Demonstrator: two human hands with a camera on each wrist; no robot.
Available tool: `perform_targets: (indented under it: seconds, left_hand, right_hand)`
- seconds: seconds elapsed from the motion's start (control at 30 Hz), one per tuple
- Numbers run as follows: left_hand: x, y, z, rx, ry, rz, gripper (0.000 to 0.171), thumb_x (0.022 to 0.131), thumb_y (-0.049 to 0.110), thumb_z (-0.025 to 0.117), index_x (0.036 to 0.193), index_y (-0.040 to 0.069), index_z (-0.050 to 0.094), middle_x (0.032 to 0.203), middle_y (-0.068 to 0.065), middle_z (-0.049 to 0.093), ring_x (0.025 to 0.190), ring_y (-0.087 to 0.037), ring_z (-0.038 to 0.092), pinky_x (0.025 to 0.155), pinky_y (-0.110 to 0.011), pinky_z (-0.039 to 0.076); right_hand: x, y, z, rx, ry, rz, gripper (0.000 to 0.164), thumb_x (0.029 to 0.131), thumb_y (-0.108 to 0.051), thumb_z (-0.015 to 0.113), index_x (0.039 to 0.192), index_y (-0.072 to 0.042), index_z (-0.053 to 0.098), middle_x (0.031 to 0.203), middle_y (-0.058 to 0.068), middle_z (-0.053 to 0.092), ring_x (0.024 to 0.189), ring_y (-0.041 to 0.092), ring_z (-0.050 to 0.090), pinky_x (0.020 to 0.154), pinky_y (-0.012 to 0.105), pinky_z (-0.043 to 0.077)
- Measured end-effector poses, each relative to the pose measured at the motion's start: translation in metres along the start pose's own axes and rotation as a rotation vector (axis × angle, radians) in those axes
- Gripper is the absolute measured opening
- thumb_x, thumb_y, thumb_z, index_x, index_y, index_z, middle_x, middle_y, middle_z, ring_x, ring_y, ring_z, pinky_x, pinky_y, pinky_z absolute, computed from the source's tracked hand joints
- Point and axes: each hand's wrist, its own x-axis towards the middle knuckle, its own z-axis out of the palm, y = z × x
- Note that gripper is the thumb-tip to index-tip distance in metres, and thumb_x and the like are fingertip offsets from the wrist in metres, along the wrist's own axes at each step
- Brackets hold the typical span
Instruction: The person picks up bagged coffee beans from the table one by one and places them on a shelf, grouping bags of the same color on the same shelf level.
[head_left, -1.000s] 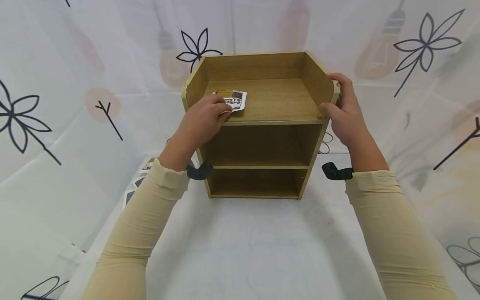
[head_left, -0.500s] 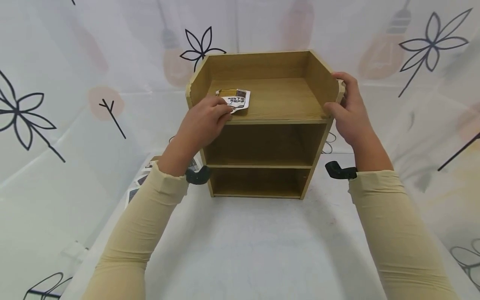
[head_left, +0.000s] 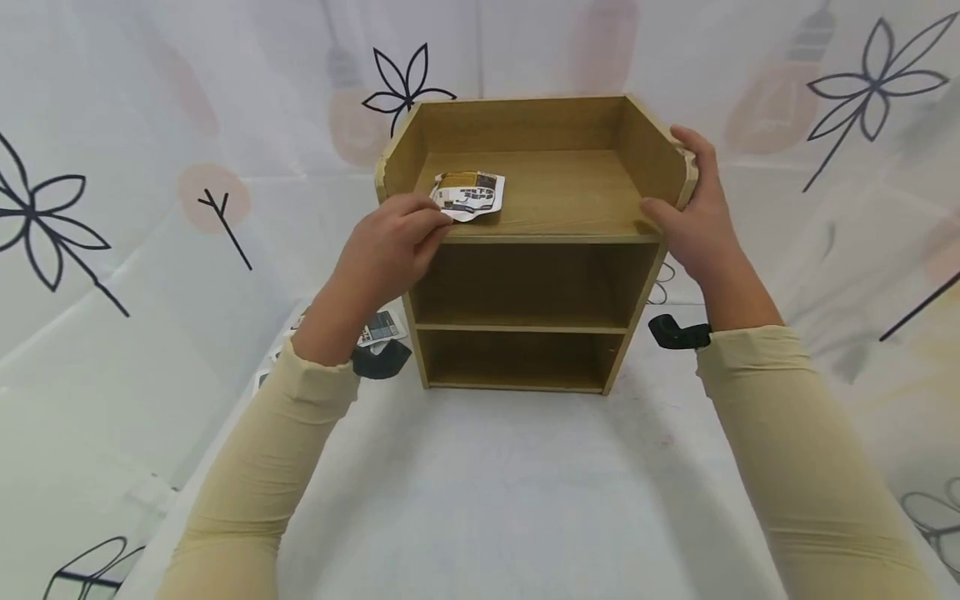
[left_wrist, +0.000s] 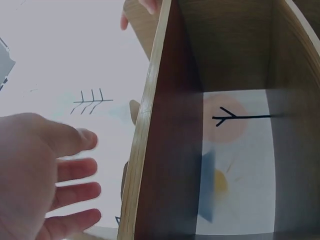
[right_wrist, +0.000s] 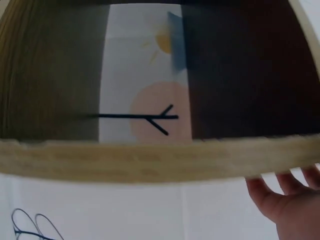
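Note:
A wooden shelf unit (head_left: pixel 558 187) stands on the white table, with a raised top tray and two compartments below. Near the tray's front left lies a flat white printed card (head_left: pixel 472 196), with a brown band and dark lettering. The fingertips of my left hand (head_left: pixel 386 248) are at the card's near left corner, over the tray's front edge. In the left wrist view my left hand (left_wrist: pixel 30 170) has its fingers spread apart beside a shelf board (left_wrist: pixel 150 100). My right hand (head_left: pixel 697 218) grips the tray's right side panel, thumb inside and fingers outside.
On the table left of the shelf unit lie another printed card (head_left: pixel 381 328) and more cards partly hidden by the left arm. A white patterned cloth backdrop (head_left: pixel 300 142) rises close behind and at both sides. White table surface (head_left: pixel 517 492) extends in front.
My left hand has drawn slightly left and back from the card, so more of the card shows. The right hand keeps its grip on the side panel. The head view has shifted a little.

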Motion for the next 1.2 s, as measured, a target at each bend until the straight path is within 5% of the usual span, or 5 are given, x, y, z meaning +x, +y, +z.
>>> perform_targets:
  seconds: [0.13, 0.43, 0.67, 1.2]
  left_hand:
    - [-0.01, -0.002, -0.004, -0.033, 0.051, 0.013, 0.017, 0.092, 0.014, 0.063, 0.102, 0.005, 0.074, 0.102, -0.011, 0.069, 0.097, -0.027, 0.061, 0.083, -0.039, 0.055]
    - [-0.036, -0.02, -0.015, -0.06, 0.167, -0.004, 0.017, 0.09, 0.011, 0.065, 0.101, 0.003, 0.074, 0.096, -0.012, 0.073, 0.093, -0.027, 0.064, 0.081, -0.04, 0.056]
    - [-0.049, -0.036, -0.017, -0.042, 0.137, -0.053, 0.017, 0.09, 0.011, 0.064, 0.101, 0.003, 0.074, 0.096, -0.012, 0.074, 0.094, -0.028, 0.066, 0.081, -0.042, 0.056]
    - [-0.098, -0.103, 0.005, -0.028, -0.022, -0.263, 0.023, 0.093, 0.011, 0.058, 0.111, 0.006, 0.071, 0.103, -0.014, 0.073, 0.101, -0.031, 0.065, 0.087, -0.047, 0.052]
  right_hand:
    - [0.001, 0.002, 0.005, 0.093, 0.031, 0.006, 0.081, 0.088, -0.006, 0.057, 0.145, -0.052, 0.022, 0.144, -0.009, 0.031, 0.118, 0.014, 0.039, 0.091, 0.029, 0.037]
    - [0.001, 0.002, 0.007, 0.088, 0.103, -0.021, 0.063, 0.088, -0.002, 0.047, 0.133, -0.045, 0.037, 0.118, -0.002, 0.04, 0.101, 0.015, 0.045, 0.071, 0.028, 0.042]
    - [0.0, 0.0, 0.004, 0.13, 0.118, -0.013, 0.064, 0.086, 0.001, 0.045, 0.132, -0.043, 0.04, 0.111, -0.002, 0.041, 0.09, 0.013, 0.045, 0.059, 0.024, 0.042]
    - [0.001, 0.005, 0.013, 0.056, 0.104, -0.062, 0.066, 0.086, 0.0, 0.042, 0.135, -0.044, 0.035, 0.116, -0.004, 0.039, 0.098, 0.013, 0.043, 0.072, 0.029, 0.037]
